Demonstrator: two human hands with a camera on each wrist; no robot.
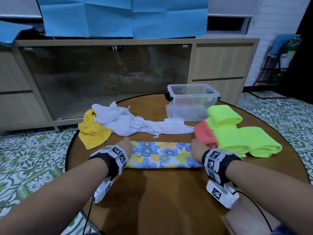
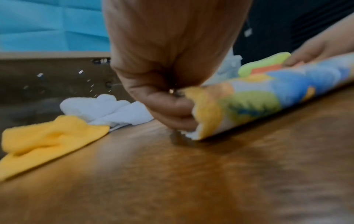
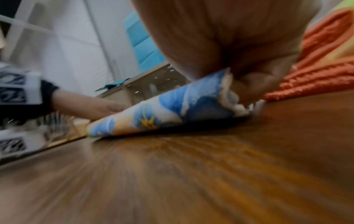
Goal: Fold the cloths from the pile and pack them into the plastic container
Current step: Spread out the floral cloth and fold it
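- Your left hand [image 1: 125,146] grips the left end of the folded floral cloth with blue and yellow flowers [image 1: 160,154]; in the left wrist view your fingers [image 2: 172,109] curl round that end and pinch it just above the wood.
- Your right hand [image 1: 197,149] holds the cloth's right end; the right wrist view shows your fingers [image 3: 254,86] curled and clamped on the folded edge.
- The floral cloth lies as a long narrow band across the round brown wooden table [image 1: 160,192], between your two hands.
- Behind it lies the unfolded pile: a crumpled yellow cloth [image 1: 92,131] at the left, touching a rumpled white cloth [image 1: 125,121] that stretches toward the middle.
- To the right, folded neon-green towels [image 1: 240,136] are stacked, with a folded coral-orange towel [image 1: 205,134] against their left side, just beside your right hand.
- The clear plastic container with black latches [image 1: 193,100] stands open at the far side of the table, behind the folded towels.
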